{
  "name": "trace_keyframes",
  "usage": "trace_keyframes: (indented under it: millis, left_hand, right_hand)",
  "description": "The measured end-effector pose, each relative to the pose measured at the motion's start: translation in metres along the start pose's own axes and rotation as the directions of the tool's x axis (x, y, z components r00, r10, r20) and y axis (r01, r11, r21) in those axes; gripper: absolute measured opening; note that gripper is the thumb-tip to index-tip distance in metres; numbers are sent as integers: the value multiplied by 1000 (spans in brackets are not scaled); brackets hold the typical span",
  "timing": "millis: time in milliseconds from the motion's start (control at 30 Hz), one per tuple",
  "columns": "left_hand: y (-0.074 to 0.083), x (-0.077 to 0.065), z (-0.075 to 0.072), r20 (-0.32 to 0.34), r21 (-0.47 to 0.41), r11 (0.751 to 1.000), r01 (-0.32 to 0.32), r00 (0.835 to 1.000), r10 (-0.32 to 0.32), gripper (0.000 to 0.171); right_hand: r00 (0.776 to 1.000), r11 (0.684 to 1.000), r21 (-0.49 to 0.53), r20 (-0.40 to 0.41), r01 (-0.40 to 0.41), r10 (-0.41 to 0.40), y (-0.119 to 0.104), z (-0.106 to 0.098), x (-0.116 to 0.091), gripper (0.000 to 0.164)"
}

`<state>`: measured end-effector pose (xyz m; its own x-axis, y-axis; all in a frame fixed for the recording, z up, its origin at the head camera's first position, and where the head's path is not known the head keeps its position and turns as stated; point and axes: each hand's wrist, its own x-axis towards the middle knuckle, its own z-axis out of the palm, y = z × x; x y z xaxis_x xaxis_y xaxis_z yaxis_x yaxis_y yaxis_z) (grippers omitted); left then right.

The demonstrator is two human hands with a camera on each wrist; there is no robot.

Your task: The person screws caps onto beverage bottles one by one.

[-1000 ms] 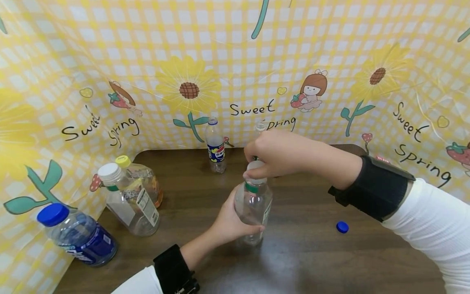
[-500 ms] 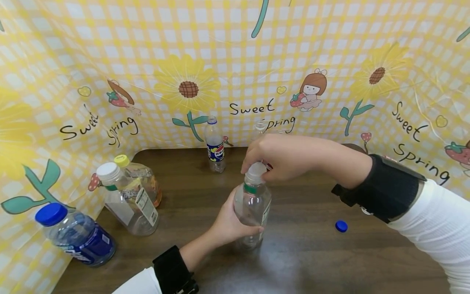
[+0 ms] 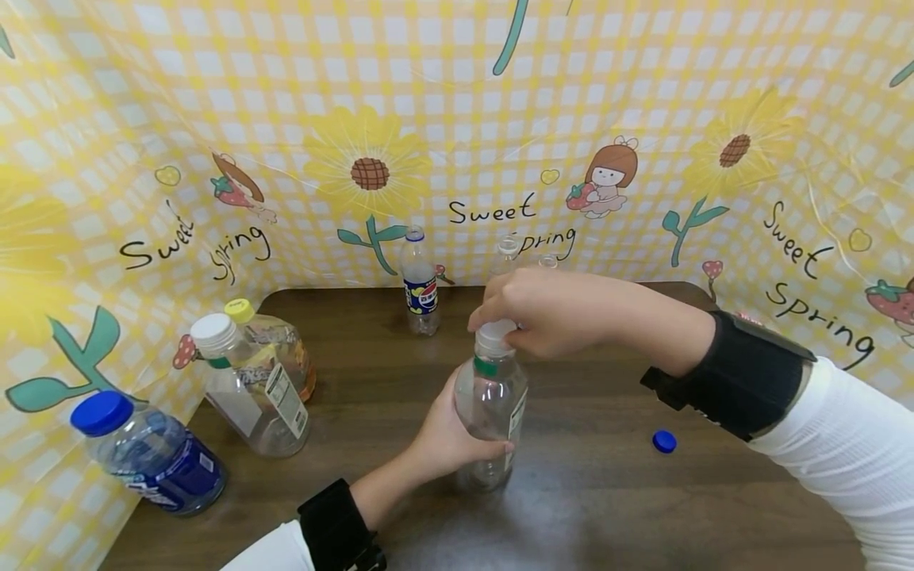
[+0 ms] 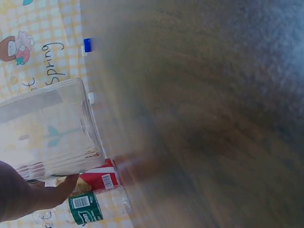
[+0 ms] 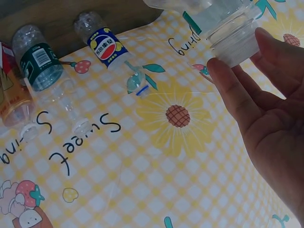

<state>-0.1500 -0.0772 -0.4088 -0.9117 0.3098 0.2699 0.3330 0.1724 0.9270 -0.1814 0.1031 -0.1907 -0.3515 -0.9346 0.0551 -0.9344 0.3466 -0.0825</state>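
Observation:
A clear plastic bottle [image 3: 493,396] with a green band at its neck stands on the dark wooden table [image 3: 585,507]. My left hand [image 3: 444,444] grips its body from the left, thumb across the front. The white cap [image 3: 494,336] is on its mouth, and my right hand [image 3: 539,311] pinches it from above. In the right wrist view, the thumb and fingertips lie on opposite sides of the translucent white cap [image 5: 240,47]. The clear bottle body [image 4: 47,128] fills the left part of the left wrist view.
On the left stand a blue-capped bottle [image 3: 160,468], a white-capped clear bottle [image 3: 250,396] and a yellow-capped bottle [image 3: 303,353]. A Pepsi bottle [image 3: 421,293] and a green-labelled bottle [image 5: 42,61] stand at the back. A loose blue cap [image 3: 664,442] lies at right.
My right fingers have shifted round the cap: the thumb, first across its front, has moved to its right side, baring the top. My left hand stays on the bottle.

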Motion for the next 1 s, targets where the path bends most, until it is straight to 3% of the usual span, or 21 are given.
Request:
trace_keyframes:
  millis: [200, 533, 733, 1000]
  left_hand:
    - [-1, -1, 2, -14, -9, 1000, 12, 1000, -12, 109]
    - [-3, -4, 4, -19, 13, 1000, 24, 1000, -24, 107]
    - [-6, -4, 4, -21, 20, 1000, 2, 1000, -2, 108]
    - [-5, -4, -1, -40, -14, 1000, -22, 999, 21, 108]
  right_hand:
    - [1000, 1000, -25, -6, 9, -9, 1, 3, 1, 36]
    - [1000, 999, 35, 9, -10, 10, 1, 6, 0, 34]
    - [997, 995, 90, -65, 40, -34, 9, 12, -5, 33]
    - [980, 974, 217, -173, -58, 97, 28, 24, -22, 31]
